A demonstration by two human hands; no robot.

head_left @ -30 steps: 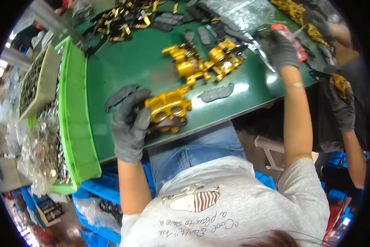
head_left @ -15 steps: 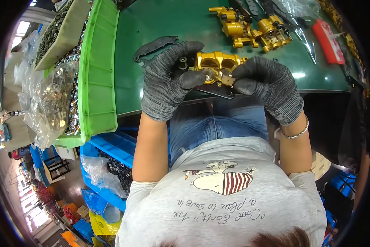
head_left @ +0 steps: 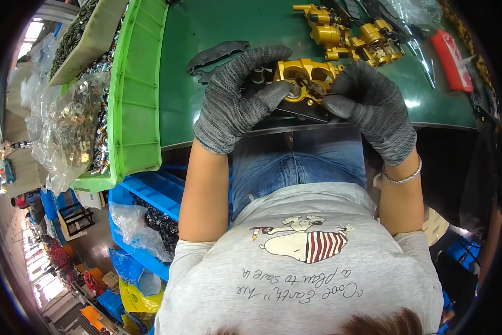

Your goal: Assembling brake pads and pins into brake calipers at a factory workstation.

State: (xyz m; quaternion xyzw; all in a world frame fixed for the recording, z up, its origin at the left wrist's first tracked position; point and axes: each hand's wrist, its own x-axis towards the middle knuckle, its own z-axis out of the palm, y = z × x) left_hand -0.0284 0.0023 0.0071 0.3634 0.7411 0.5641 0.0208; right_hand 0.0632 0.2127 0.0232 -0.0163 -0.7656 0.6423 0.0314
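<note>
At the near edge of the green bench sits a gold brake caliper (head_left: 304,68), its round bores facing me. My left hand (head_left: 231,100), in a grey knit glove, closes on the caliper's left end, thumb on the front and fingers curled behind. At its other end is my gloved right hand (head_left: 374,109), thumb and fingers pinched on a small thin metal clip (head_left: 317,89) at the caliper's opening. The clip looks dark and is partly blurred. Under the caliper lies a dark flat plate (head_left: 307,111), largely covered. A grey bushing-like piece (head_left: 257,75) shows beside my left fingers.
Two black curved plates (head_left: 217,54) lie beyond my left hand. More gold calipers (head_left: 346,36) rest at the back right, near a red-and-white packet (head_left: 452,61). A green bin (head_left: 136,95) of metal parts stands left, above a blue bin (head_left: 142,195).
The small clip has turned from flat-facing to nearly edge-on and moved up into the caliper's opening. Both hands and the caliper appear slightly farther right in the picture.
</note>
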